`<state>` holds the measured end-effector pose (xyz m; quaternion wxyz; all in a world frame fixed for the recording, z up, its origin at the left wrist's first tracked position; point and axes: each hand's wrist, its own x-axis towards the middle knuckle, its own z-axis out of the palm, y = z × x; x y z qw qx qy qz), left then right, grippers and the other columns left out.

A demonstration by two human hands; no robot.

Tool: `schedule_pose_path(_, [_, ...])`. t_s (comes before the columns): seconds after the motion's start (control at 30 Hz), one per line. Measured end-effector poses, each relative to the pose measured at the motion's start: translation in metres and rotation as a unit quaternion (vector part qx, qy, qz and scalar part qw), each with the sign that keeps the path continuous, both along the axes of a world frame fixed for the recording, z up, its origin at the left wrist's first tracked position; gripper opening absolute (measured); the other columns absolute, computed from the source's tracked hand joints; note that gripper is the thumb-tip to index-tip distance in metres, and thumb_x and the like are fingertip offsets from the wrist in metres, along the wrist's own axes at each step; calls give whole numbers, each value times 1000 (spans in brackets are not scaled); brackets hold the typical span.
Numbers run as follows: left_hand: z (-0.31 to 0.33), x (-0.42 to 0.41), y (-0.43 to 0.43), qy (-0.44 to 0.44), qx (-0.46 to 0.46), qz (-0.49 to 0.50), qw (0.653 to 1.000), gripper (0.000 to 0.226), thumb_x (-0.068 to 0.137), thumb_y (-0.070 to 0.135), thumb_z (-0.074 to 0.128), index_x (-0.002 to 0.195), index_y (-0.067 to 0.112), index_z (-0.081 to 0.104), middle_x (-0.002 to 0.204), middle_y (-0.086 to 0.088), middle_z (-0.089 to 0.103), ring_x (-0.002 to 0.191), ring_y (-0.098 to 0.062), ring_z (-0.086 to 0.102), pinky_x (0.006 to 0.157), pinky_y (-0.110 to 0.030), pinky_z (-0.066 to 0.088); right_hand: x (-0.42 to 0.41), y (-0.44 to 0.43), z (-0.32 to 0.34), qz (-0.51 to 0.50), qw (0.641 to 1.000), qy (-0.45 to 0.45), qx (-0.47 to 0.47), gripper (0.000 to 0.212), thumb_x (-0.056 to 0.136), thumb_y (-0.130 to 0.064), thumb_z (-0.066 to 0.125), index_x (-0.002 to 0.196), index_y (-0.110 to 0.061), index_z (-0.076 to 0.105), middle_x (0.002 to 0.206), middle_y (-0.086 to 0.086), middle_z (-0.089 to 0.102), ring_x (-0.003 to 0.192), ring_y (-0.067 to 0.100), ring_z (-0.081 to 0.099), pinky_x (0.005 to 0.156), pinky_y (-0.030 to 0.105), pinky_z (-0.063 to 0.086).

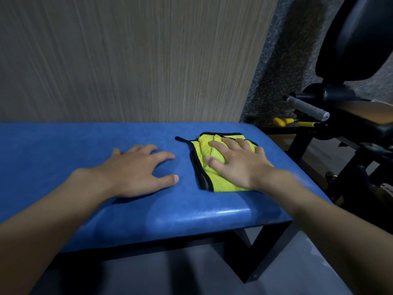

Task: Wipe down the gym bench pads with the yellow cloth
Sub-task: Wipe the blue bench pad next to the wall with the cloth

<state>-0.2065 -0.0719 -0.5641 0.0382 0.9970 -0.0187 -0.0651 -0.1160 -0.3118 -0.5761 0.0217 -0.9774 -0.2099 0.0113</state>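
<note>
Head: R fingers (229, 145) flat on cloth (221, 184)

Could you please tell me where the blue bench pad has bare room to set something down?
The widest bare patch is the left part of the blue bench pad, beyond the left hand. A narrow strip lies between the left hand and the yellow cloth. The right end is crowded: the right hand presses the cloth there.

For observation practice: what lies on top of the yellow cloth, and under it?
The right hand rests flat on the yellow cloth; beneath, the blue bench pad, that patch hidden.
</note>
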Motion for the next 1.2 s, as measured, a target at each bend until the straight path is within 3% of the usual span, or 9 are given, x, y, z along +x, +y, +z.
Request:
schedule_pose_path(0.27, [-8, 2, 6, -13, 43, -20, 999, 100, 56, 91, -3, 149, 56, 9, 163, 12, 14, 150, -14, 13, 114, -49, 22, 101, 50, 2, -56, 998, -7, 4, 72, 86, -77, 14, 151, -47, 20, 164, -8, 16, 149, 29, 12, 108, 64, 14])
schedule_pose_path(0.47, [-8, -1, 7, -13, 41, -23, 999, 100, 56, 90, -6, 149, 56, 7, 163, 12, 13, 151, -14, 11, 115, -48, 20, 114, 63, 6, -77, 997, 7, -2, 73, 88, -75, 11, 153, -42, 18, 164, -4, 18, 150, 33, 11, 110, 66, 13])
schedule_pose_path(0.7, [-5, -2, 5, -12, 17, -17, 1000, 100, 56, 92, 0, 148, 56, 16, 162, 11, 19, 150, -15, 17, 114, -51, 23, 68, 43, 0, -44, 999, 5, 8, 67, 92, -72, 11, 154, -46, 15, 166, -6, 7, 152, 28, 2, 113, 65, 8])
schedule_pose_path(0.8, [-4, -3, 4, -4, 1, -8, 1000, 90, 68, 94, 14, 148, 55, 21, 163, 9, 20, 151, -16, 17, 115, -52, 22, 35, 28, -2, -21, 1000, 1, 11, 65, 93, -72, 11, 153, -48, 16, 166, -7, 7, 153, 27, -1, 114, 64, 6])
schedule_pose_path(0.93, [-3, -7, 2, -20, -6, -6, 1000, 70, 89, 78, 33, 151, 46, 28, 162, 8, 24, 150, -17, 22, 116, -52, 23, -14, 6, -1, 10, 1000, -6, 12, 64, 94, -71, 11, 153, -48, 16, 166, -6, 9, 152, 26, 1, 115, 63, 6])
schedule_pose_path(1.2, [0, -17, 2, -28, -21, -17, 999, 67, 90, 71, 38, 149, 40, 36, 155, 12, 35, 143, -14, 34, 112, -49, 32, -90, -20, -9, 22, 999, -35, 13, 76, 80, -78, -3, 150, -52, 12, 166, -9, 7, 153, 22, -2, 117, 61, 6])
